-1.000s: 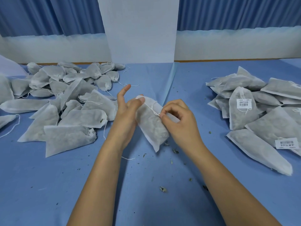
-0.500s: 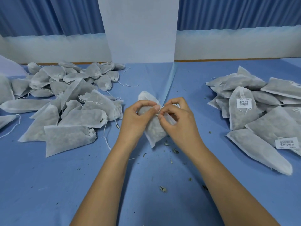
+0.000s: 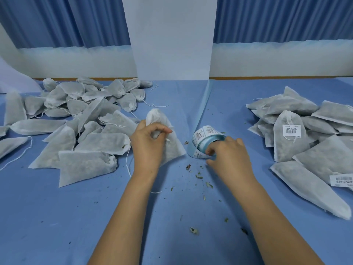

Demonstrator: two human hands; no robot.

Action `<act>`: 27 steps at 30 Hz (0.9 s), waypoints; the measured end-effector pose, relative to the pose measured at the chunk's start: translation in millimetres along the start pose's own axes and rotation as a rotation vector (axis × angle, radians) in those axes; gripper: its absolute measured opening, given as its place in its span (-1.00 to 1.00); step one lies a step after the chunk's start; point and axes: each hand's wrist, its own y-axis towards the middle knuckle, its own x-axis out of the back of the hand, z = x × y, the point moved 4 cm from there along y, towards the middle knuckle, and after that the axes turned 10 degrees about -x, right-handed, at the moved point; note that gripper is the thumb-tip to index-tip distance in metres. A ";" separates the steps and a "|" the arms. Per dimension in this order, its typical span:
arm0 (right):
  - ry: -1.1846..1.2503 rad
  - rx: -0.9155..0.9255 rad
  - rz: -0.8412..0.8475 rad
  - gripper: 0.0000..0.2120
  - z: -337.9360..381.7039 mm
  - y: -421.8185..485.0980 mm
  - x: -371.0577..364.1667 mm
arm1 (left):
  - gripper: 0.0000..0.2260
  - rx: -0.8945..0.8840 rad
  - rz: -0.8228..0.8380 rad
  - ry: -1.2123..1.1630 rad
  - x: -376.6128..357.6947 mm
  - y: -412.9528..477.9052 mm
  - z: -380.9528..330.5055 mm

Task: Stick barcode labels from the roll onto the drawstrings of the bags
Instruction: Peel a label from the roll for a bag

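A white drawstring bag (image 3: 172, 148) filled with dried herbs lies on the blue table at the centre. My left hand (image 3: 148, 145) rests on it, its fingers curled and pinching the bag's drawstring near the gathered top. To the right stands a roll of barcode labels (image 3: 205, 139) on pale blue backing. My right hand (image 3: 228, 154) reaches onto the roll, its fingertips pinching at the roll's front edge. Whether a label is lifted is hidden by the fingers.
A heap of unlabelled bags (image 3: 76, 121) covers the table's left side. Labelled bags (image 3: 309, 138) are stacked at the right, one showing a barcode label (image 3: 291, 130). A white post (image 3: 172, 39) rises at the back centre. Dried leaf crumbs (image 3: 198, 176) lie between my arms.
My right hand let go of the bag's drawstring and moved right onto the label roll, which is now uncovered. My left hand stayed on the bag, holding the string.
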 end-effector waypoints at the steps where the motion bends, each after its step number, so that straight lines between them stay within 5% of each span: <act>1: 0.025 0.008 0.016 -0.88 1.2 0.8 -2.2 | -0.68 -0.013 0.007 0.003 -1.7 -1.1 -2.0; 7: 0.653 -0.043 0.094 -0.85 -6.5 5.5 9.9 | -0.53 -0.055 0.012 0.015 -7.4 -6.1 -5.7; 11: 1.000 -0.047 0.060 -0.76 -3.1 4.0 22.6 | -0.72 -0.189 0.096 0.023 -13.5 -7.4 -15.3; 27: 1.167 -0.031 0.009 -0.97 3.4 -1.8 21.6 | -0.80 -0.569 0.178 0.131 -23.5 -16.7 -25.9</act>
